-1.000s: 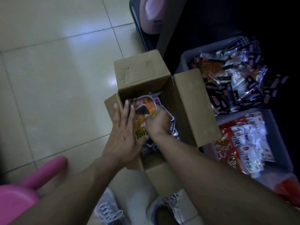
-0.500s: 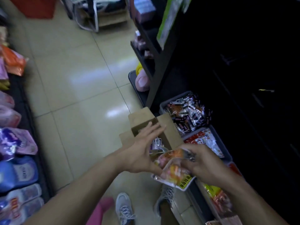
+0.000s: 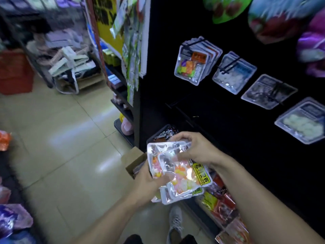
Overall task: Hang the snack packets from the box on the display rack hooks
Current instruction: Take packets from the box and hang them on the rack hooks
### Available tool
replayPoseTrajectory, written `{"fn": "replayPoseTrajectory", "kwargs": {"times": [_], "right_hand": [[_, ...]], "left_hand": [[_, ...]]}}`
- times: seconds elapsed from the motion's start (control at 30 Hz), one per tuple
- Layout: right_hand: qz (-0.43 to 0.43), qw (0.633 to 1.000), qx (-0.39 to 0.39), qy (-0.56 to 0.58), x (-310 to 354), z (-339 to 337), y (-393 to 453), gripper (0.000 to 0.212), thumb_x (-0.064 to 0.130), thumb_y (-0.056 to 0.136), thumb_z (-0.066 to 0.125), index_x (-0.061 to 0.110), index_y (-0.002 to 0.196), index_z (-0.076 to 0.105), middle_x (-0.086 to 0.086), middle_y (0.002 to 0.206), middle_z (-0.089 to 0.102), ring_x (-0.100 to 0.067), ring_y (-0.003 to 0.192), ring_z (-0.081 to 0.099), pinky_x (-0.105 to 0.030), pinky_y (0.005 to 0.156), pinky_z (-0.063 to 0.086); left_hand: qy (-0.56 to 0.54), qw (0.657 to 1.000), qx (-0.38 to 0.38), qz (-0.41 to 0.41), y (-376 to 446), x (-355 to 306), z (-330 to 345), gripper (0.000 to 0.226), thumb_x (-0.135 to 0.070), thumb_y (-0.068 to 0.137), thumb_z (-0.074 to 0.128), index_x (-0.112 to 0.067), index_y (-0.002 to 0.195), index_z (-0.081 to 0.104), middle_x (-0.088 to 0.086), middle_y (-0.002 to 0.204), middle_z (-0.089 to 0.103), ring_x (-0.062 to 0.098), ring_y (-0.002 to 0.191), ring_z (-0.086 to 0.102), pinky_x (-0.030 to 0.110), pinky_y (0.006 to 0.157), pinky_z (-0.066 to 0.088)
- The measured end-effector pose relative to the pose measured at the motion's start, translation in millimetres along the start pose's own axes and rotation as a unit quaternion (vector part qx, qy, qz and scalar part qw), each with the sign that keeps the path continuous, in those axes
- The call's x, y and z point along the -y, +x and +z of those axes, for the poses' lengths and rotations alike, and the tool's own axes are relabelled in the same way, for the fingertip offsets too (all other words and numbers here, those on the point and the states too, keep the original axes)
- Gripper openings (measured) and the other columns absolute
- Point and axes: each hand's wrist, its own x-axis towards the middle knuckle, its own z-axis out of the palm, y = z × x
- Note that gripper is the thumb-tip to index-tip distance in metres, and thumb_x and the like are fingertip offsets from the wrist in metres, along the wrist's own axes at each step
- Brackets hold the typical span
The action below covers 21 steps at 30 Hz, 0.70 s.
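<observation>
1. The person has a small stack of snack packets (image 3: 177,170) held between both hands, out in front of the dark display rack (image 3: 219,106) and above the open cardboard box (image 3: 134,162) on the floor
2. Left hand (image 3: 149,182) is curled under the lower left edge of the stack, holding it from below
3. Right hand (image 3: 197,148) has its fingers curled over the top edge and looks to be pinching the header of the front packet, probably peeling one off the bunch
4. These look like thin glossy film pouches with loose candy inside, so light and floppy, and that shiny film looks pretty slippery; a fanned stack like this could slide apart if the hold goes slack
5. Best place to grab is likely the flat sealed header strip at the top. That's the stiffest bit and presumably where the hang hole is, though no hole can be made out here
6. Upper hooks already carry hanging packets (image 3: 195,60), and the row runs toward the rack's right edge
7. Bins of other snacks (image 3: 219,203) sit along the rack's bottom edge
</observation>
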Motion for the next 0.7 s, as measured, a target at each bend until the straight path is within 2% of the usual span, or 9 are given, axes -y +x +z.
{"fn": "replayPoseTrajectory", "kwargs": {"times": [0.1,0.17,0.27,0.33,0.43,0.47,0.57,0.63,0.7], "right_hand": [[0.012,0.996,-0.091,0.003,-4.0,-6.0,-28.2,0.053,0.024,0.072,0.093,0.034,0.117,0.068,0.011,0.118,0.067,-0.004,0.099,0.069,-0.024,0.077,0.056],[0.04,0.993,-0.105,0.027,-13.7,-16.8,-54.8,0.058,0.037,0.073,0.091,0.038,0.124,0.063,0.012,0.119,0.069,-0.007,0.102,0.07,-0.027,0.084,0.057],[0.074,0.985,-0.092,0.129,-41.0,-25.4,-105.0,0.052,0.035,0.077,0.089,0.03,0.123,0.066,0.002,0.112,0.077,-0.022,0.098,0.076,-0.045,0.095,0.059],[0.071,0.966,-0.149,0.201,-61.0,-19.0,-132.9,0.045,0.031,0.079,0.088,0.024,0.12,0.07,-0.008,0.109,0.078,-0.033,0.098,0.076,-0.053,0.093,0.058],[0.058,0.914,-0.272,0.294,-79.9,-7.6,-163.2,0.032,0.02,0.082,0.083,0.016,0.112,0.073,-0.017,0.107,0.077,-0.034,0.092,0.076,-0.048,0.084,0.061],[0.058,0.902,-0.305,0.3,-84.6,-5.9,-171.8,0.03,0.02,0.082,0.083,0.015,0.11,0.073,-0.015,0.103,0.078,-0.032,0.089,0.077,-0.046,0.08,0.063],[0.061,0.868,-0.387,0.306,-97.8,-6.2,-197.2,0.033,0.025,0.08,0.086,0.016,0.104,0.066,-0.006,0.091,0.079,-0.028,0.082,0.077,-0.041,0.072,0.063],[0.067,0.849,-0.424,0.309,-108.8,-9.8,-215.3,0.039,0.03,0.077,0.089,0.016,0.101,0.062,-0.003,0.089,0.079,-0.026,0.082,0.076,-0.043,0.077,0.061],[0.067,0.843,-0.425,0.325,-120.9,-15.7,-233.2,0.033,0.033,0.077,0.088,0.018,0.098,0.067,-0.001,0.088,0.078,-0.023,0.082,0.076,-0.043,0.079,0.06]], "left_hand": [[-0.062,0.998,-0.028,-0.011,-6.6,-2.4,24.9,0.051,0.0,0.084,0.078,-0.012,0.129,0.059,0.004,0.11,0.079,0.025,0.098,0.078,0.032,0.073,0.062],[-0.069,0.997,-0.024,-0.012,-10.4,-3.8,38.6,0.056,-0.003,0.085,0.08,-0.015,0.133,0.056,0.005,0.116,0.078,0.028,0.103,0.076,0.041,0.08,0.064],[-0.05,0.999,-0.004,0.0,-16.0,-11.0,55.5,0.063,-0.008,0.086,0.081,-0.022,0.14,0.05,0.004,0.123,0.075,0.029,0.109,0.074,0.054,0.095,0.058],[-0.019,1.0,0.008,0.019,-22.3,-19.9,72.5,0.065,-0.009,0.088,0.08,-0.031,0.14,0.048,-0.005,0.122,0.075,0.021,0.109,0.075,0.052,0.098,0.057],[0.054,0.997,0.02,0.047,-32.7,-23.2,108.5,0.074,-0.022,0.09,0.079,-0.044,0.147,0.037,-0.026,0.116,0.073,-0.001,0.103,0.072,0.039,0.098,0.056],[0.067,0.997,0.013,0.046,-36.3,-22.7,120.2,0.081,-0.03,0.089,0.079,-0.048,0.151,0.03,-0.029,0.118,0.071,-0.003,0.103,0.071,0.04,0.1,0.055],[0.052,0.998,0.001,0.044,-49.1,-24.7,156.2,0.103,-0.059,0.078,0.077,-0.071,0.148,0.003,-0.022,0.152,0.049,0.007,0.117,0.067,0.057,0.108,0.049],[0.072,0.996,-0.013,0.053,-54.8,-26.4,180.9,0.108,-0.074,0.068,0.069,-0.08,0.137,-0.014,-0.027,0.151,0.03,0.016,0.119,0.063,0.059,0.106,0.048],[0.084,0.994,-0.019,0.066,-57.3,-22.8,203.0,0.105,-0.074,0.073,0.069,-0.083,0.133,-0.016,-0.026,0.147,0.032,0.021,0.114,0.066,0.052,0.099,0.053]]}}
